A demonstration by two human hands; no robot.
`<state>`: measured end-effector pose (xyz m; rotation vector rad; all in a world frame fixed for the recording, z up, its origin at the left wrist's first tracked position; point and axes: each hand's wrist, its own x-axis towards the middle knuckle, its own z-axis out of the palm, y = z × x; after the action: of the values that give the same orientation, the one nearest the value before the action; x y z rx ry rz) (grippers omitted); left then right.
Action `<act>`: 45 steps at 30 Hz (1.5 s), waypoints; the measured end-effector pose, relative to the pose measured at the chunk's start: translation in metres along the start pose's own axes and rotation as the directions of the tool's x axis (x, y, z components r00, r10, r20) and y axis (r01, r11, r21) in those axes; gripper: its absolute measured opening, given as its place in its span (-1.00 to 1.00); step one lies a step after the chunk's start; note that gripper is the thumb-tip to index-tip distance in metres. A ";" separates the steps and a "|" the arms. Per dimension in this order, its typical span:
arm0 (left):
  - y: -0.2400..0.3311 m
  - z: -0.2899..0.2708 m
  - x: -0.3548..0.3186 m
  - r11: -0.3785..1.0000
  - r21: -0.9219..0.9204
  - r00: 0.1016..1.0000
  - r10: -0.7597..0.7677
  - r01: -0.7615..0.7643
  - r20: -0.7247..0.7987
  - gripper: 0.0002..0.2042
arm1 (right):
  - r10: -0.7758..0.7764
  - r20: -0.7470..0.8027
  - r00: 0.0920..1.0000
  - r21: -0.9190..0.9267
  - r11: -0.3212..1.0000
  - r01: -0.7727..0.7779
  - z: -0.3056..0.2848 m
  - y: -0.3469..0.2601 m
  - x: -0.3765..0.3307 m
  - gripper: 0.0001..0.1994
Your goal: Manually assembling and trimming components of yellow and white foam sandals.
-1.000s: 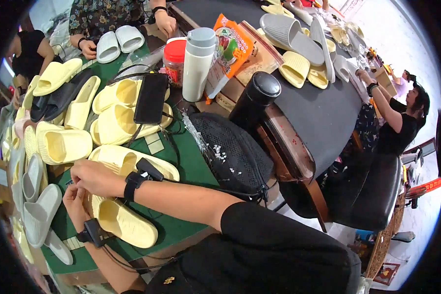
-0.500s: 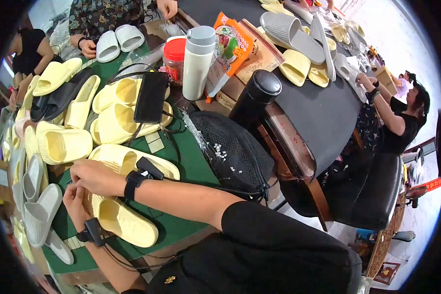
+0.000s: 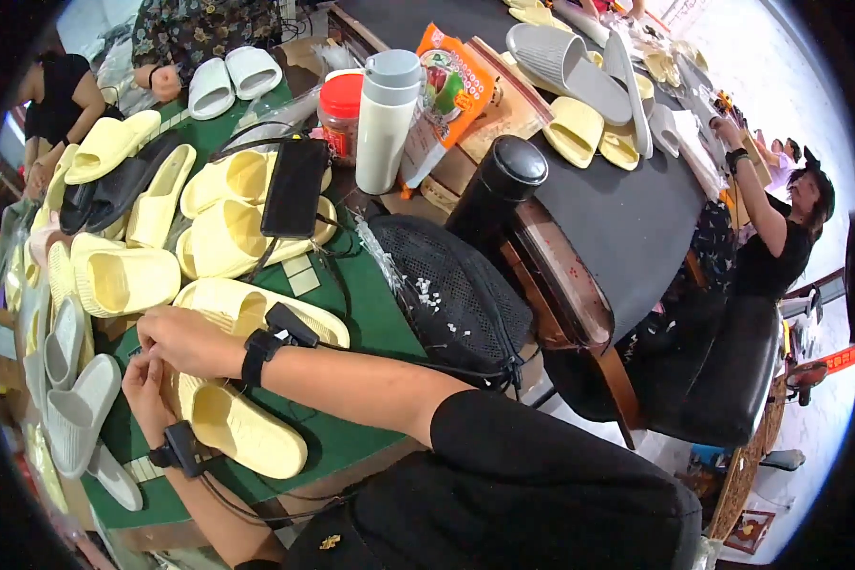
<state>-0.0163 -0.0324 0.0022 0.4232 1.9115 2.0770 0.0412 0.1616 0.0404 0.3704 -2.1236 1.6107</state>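
Note:
My right hand [image 3: 186, 342] and my left hand [image 3: 148, 391] meet at the left side of the green table top [image 3: 351, 418]. Their fingers are pinched together; whatever is between them is too small or hidden to make out. Just right of my left hand lies a pale yellow slipper [image 3: 261, 442], its ribbed strap partly behind my hands. Beyond my right wrist rests another yellow slipper [image 3: 318, 326]. Grey slippers [image 3: 87, 408] are piled left of my hands. Each wrist wears a black strapped device with a cable.
More yellow slippers [image 3: 123, 280] and a black slipper [image 3: 128, 185] crowd the far left. A phone [image 3: 293, 190] lies on slippers. Beyond stand a white bottle [image 3: 385, 128], a red-lidded jar [image 3: 340, 114] and a black flask [image 3: 499, 190]. A black mesh bag [image 3: 446, 285] sits right. Other people work around.
My hands stay almost still, fingers together. Across the table, a person's hand draws back from the white slippers. The person at the far right has shifted, with an arm reaching over the dark table.

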 end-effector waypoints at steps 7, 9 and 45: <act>0.003 0.011 -0.001 0.999 -0.046 1.000 0.001 -0.001 0.006 -0.90 | -0.001 -0.009 1.000 -0.024 1.000 0.001 -0.001 0.003 -0.003 -0.85; 0.001 0.012 0.000 0.998 -0.065 1.000 0.006 -0.006 -0.005 -0.90 | 0.007 -0.002 1.000 -0.006 1.000 -0.007 -0.001 0.004 -0.003 -0.83; 0.033 0.033 -0.017 0.987 0.161 0.998 0.020 -0.029 0.057 -0.82 | 0.187 0.059 0.981 0.107 0.975 -0.193 -0.001 -0.020 -0.003 -0.92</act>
<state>0.0119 -0.0118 0.0372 0.5368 2.0597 1.9110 0.0534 0.1567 0.0558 0.2493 -2.1657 1.8522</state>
